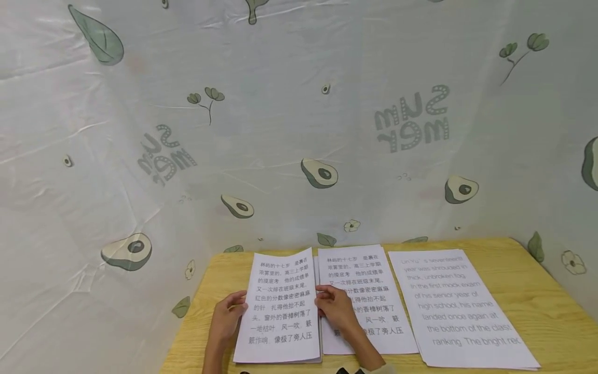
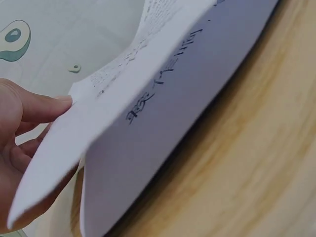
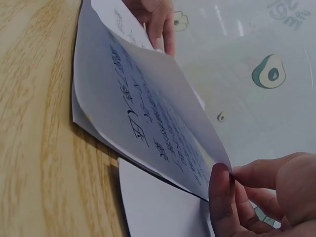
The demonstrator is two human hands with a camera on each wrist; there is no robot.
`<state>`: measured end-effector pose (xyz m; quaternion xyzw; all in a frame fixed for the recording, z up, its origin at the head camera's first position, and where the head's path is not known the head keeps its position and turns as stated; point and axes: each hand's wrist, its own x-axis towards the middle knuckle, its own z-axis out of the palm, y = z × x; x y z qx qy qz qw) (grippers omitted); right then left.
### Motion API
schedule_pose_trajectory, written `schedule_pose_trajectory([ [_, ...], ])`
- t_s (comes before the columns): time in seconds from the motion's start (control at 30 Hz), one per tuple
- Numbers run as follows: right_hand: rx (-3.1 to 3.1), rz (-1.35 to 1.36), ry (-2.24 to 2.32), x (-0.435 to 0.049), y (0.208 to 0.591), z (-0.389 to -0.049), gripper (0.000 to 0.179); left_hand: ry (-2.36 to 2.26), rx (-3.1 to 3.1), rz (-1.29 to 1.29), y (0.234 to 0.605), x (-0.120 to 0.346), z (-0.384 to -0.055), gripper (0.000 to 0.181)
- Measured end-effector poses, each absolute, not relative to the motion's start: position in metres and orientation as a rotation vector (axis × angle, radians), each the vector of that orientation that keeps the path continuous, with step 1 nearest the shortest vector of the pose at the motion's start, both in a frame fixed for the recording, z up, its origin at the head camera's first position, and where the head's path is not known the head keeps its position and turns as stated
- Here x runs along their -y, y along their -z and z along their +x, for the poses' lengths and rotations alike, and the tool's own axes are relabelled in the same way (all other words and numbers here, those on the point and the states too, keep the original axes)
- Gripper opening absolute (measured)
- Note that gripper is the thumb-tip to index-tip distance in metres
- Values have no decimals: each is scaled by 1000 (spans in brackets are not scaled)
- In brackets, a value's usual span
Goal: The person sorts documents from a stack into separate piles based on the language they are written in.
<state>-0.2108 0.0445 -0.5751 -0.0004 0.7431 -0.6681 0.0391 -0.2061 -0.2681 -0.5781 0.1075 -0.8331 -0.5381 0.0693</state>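
A white sheet of paper (image 1: 280, 317) printed with Chinese text is raised off the left paper stack, and its sides bend upward. My left hand (image 1: 228, 318) pinches its left edge, thumb on the printed face in the left wrist view. At the opposite edge, my right hand (image 1: 337, 310) pinches the sheet between thumb and fingers. Below the raised sheet, another printed page (image 3: 133, 113) shows in the right wrist view. The middle paper stack (image 1: 369, 332), also in Chinese, lies partly under my right hand and forearm.
To the right lies a fanned stack of English-printed pages (image 1: 460, 311). All the stacks rest on a wood-grain table (image 1: 528, 291). Behind the table hangs a pale curtain (image 1: 280, 130) with avocado and leaf prints.
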Motion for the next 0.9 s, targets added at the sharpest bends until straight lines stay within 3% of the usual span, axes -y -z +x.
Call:
schedule_pose_trajectory([
  [0.37, -2538, -128, 1920, -47, 575, -211, 31, 1496, 2520, 311, 581, 265, -208, 34],
  [0.9, -2538, -74, 1878, -75, 563, -208, 26, 1514, 2504, 287, 562, 258, -198, 34],
])
